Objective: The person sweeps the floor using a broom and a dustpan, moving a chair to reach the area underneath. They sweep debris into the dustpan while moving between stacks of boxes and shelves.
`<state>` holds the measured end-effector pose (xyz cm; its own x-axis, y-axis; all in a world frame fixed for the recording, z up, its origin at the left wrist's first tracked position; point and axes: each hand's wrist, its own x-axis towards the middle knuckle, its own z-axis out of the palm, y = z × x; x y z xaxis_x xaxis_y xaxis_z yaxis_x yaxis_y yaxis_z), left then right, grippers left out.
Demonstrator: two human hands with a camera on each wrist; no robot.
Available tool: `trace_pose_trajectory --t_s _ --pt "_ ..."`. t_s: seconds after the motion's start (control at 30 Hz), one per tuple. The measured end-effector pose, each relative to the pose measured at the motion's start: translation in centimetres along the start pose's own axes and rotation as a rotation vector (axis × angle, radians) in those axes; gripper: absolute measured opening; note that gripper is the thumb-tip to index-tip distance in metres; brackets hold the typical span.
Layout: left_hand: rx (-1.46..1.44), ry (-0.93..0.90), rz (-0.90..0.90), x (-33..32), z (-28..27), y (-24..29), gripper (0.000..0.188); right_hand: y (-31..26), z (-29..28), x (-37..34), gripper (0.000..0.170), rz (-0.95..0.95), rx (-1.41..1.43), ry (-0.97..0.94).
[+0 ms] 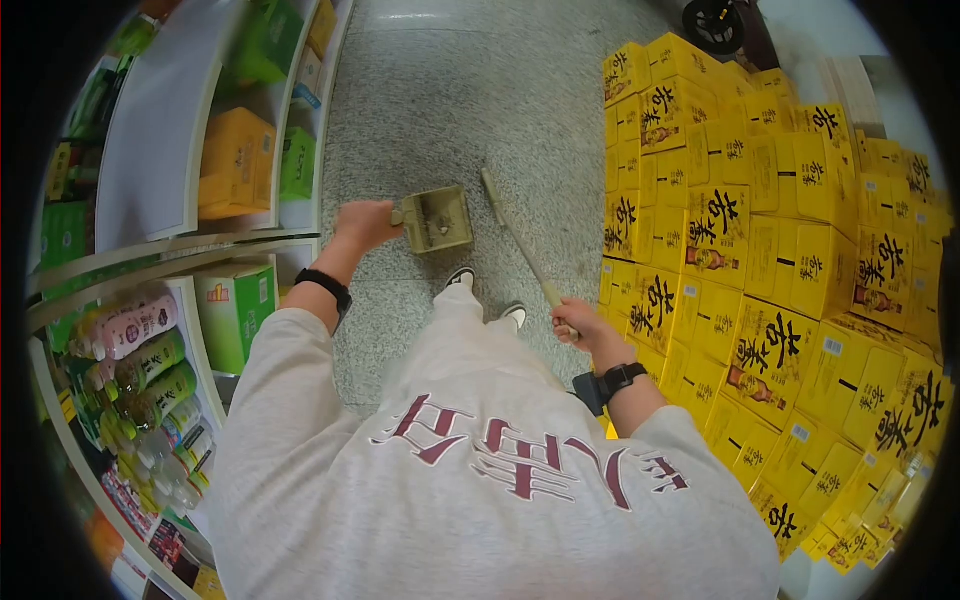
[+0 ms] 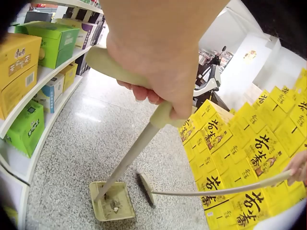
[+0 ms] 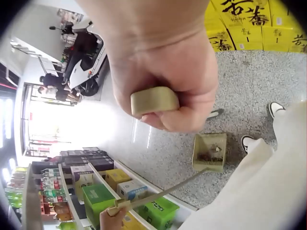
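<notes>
My left hand (image 1: 367,225) grips the pale green top handle of a long-handled dustpan (image 1: 463,222). In the left wrist view its grey pole runs down to the pan, which sits on the floor with bits of dirt inside. My right hand (image 1: 582,324) is wrapped around the upper end of a broom (image 1: 526,248) with a slim pale stick. Its handle end pokes out of the fist in the right wrist view. The broom head (image 2: 146,189), with dark bristles, is down beside the pan, a small gap to its right in the left wrist view.
Shelves (image 1: 300,215) with boxes and bottles line the left side. Stacked yellow cartons (image 1: 720,240) form a wall on the right. Speckled floor (image 1: 420,110) runs between them. A scooter (image 3: 86,62) stands farther off, and my shoes (image 1: 461,277) are just behind the pan.
</notes>
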<state>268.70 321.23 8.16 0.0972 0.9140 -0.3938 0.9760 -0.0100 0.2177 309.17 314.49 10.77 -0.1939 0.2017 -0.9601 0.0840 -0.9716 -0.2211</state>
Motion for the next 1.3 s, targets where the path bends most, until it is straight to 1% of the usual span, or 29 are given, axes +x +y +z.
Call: trace_pose_trajectory --t_s 0.03,0.1,0.23,0.3,0.33,0.4,0.53,0.6,0.63,0.7,0.73,0.8,0.83,0.9,0.93,0.97,1.0,1.03,1.07,1.1,1.13,1.17,1.2,1.27,1.3 --pt "-0.007 0.007 0.019 0.0 0.1 -0.1 0.030 -0.1 -0.4 0.0 0.011 0.000 -0.009 -0.001" --pt "-0.015 0.017 0.029 -0.2 0.1 -0.2 0.030 -0.5 -1.8 -0.2 0.013 -0.003 0.243 -0.116" --pt "-0.018 0.017 0.022 -0.5 -0.1 0.0 0.030 -1.2 -3.6 -1.9 0.011 -0.026 0.266 -0.151" --pt "-0.031 0.012 0.013 -0.8 0.0 0.1 0.030 -1.5 -2.9 -3.0 0.013 -0.085 0.025 -0.048" --pt "-0.028 0.020 0.026 -0.9 -0.1 0.1 0.030 -1.7 -2.4 -3.2 0.013 -0.084 0.017 -0.050" --pt "-0.027 0.035 0.032 -0.9 -0.1 0.2 0.030 -1.9 -1.2 -3.2 0.011 -0.093 -0.260 0.097" --pt "0.023 0.009 0.023 -0.6 0.1 0.0 0.030 -1.9 -0.9 -1.3 0.011 -0.105 -0.355 0.037" --pt "0.049 0.000 0.002 -0.9 0.0 0.0 0.030 -2.3 -1.9 -0.5 0.012 0.024 -0.157 -0.032" --pt "0.033 -0.013 -0.002 -1.1 -0.2 0.0 0.031 -2.5 -2.8 -0.3 0.012 0.018 -0.179 -0.039" --pt "0.010 -0.016 -0.031 -1.8 -0.2 0.1 0.031 -2.6 -5.4 -0.7 0.010 0.010 0.206 -0.268" --pt "0.018 -0.015 -0.036 -2.0 0.1 -0.1 0.032 -3.0 -6.5 -0.9 0.010 0.012 0.183 -0.280" --pt "0.017 -0.017 -0.062 -3.3 0.9 -0.6 0.032 -3.5 -7.4 -2.0 0.010 0.164 0.549 -0.439" --pt "-0.023 0.004 -0.078 -4.3 1.4 -0.8 0.032 -3.7 -7.3 -2.6 0.010 0.179 0.529 -0.440" --pt "-0.064 0.032 -0.117 -6.2 2.8 -1.8 0.032 -5.2 -4.8 -5.9 0.013 0.012 0.247 -0.430" --pt "-0.135 0.077 -0.219 -7.7 4.3 -2.3 0.033 -5.6 -4.3 -6.5 0.013 0.022 0.228 -0.437" --pt "-0.206 0.123 -0.321 -9.3 5.4 -2.7 0.033 -6.0 -3.9 -6.9 0.016 -0.015 0.168 -0.431" --pt "-0.212 0.126 -0.338 -11.0 6.0 -2.9 0.033 -6.3 -3.7 -7.0 0.020 -0.052 0.109 -0.425" --pt "-0.298 0.161 -0.463 -12.7 6.5 -2.9 0.034 -6.8 -3.4 -6.8 0.020 -0.043 0.095 -0.429" --pt "-0.383 0.195 -0.585 -14.3 6.9 -2.7 0.034 -7.2 -3.0 -6.4 0.023 -0.066 -0.013 -0.368" --pt "-0.386 0.194 -0.596 -15.8 6.9 -2.5 0.034 -7.7 -2.4 -6.1 0.026 -0.091 -0.120 -0.307" --pt "-0.457 0.187 -0.733 -17.3 6.6 -2.4 0.035 -8.2 -1.6 -5.5 0.026 -0.085 -0.130 -0.310" --pt "-0.528 0.178 -0.870 -18.4 6.6 -2.4 0.036 -8.9 -0.3 -4.9 0.028 -0.097 -0.303 -0.213" --pt "-0.532 0.181 -0.883 -19.3 7.0 -2.6 0.036 -9.7 1.0 -4.1 0.030 -0.110 -0.476 -0.115" --pt "-0.550 0.235 -0.985 -20.8 7.7 -2.9 0.037 -11.4 3.7 -1.7 0.022 -0.238 -0.752 -0.026" --pt "-0.556 0.236 -1.003 -21.3 7.8 -3.1 0.037 -12.4 4.9 0.1 0.018 -0.281 -0.867 0.003"
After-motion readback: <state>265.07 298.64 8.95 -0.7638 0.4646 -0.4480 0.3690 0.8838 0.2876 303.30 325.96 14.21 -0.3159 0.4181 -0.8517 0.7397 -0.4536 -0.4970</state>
